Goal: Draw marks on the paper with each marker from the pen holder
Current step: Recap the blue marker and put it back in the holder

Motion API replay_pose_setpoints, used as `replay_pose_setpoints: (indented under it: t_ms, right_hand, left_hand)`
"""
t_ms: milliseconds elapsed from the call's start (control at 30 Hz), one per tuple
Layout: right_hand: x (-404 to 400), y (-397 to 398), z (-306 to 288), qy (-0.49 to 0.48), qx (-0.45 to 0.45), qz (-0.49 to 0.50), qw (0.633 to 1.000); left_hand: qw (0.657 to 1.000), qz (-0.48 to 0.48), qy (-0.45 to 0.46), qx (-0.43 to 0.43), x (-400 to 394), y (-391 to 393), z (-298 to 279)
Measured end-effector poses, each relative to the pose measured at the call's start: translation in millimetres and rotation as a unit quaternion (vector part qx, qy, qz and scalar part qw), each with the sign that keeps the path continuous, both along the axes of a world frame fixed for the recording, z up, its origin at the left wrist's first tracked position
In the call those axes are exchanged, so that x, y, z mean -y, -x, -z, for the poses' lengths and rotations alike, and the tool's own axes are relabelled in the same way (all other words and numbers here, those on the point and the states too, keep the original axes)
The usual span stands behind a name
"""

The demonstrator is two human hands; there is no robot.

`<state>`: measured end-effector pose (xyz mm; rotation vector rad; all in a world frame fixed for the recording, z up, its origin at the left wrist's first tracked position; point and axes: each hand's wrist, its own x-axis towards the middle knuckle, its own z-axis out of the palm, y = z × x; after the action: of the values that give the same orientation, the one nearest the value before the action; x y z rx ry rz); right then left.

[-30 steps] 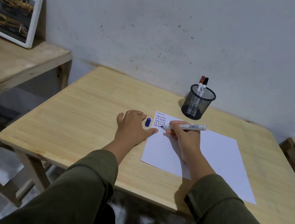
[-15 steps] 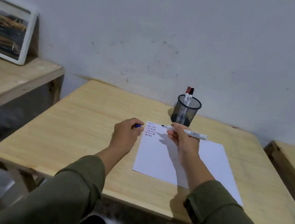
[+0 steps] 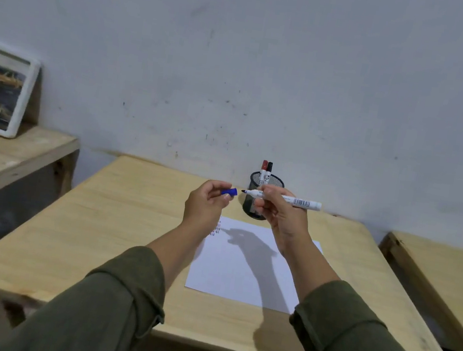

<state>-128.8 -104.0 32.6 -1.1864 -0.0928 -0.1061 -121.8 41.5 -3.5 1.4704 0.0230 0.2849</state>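
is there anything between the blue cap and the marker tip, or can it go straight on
Nothing visible stands between them. The blue cap in the left hand faces the marker tip across a small open gap, both raised above the paper. The pen holder is behind, not between.

No readable text; white uncapped marker (image 3: 289, 200) pinched in the right hand (image 3: 284, 215) carries a black barcode past the knuckles, digits too small.

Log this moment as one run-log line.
left hand: holds blue cap | right hand: holds marker, tip facing cap | both raised above paper | holder: two markers
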Motion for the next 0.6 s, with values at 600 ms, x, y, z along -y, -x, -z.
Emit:
replay_pose_setpoints:
  t_ms: [600]
  right_hand:
    - [16.6,6.5,-23.0,0.056,0.011,-0.027,0.998]
  left_hand:
    - [0.997,0.063,-0.029,0.037,16.8,6.8,-30.3]
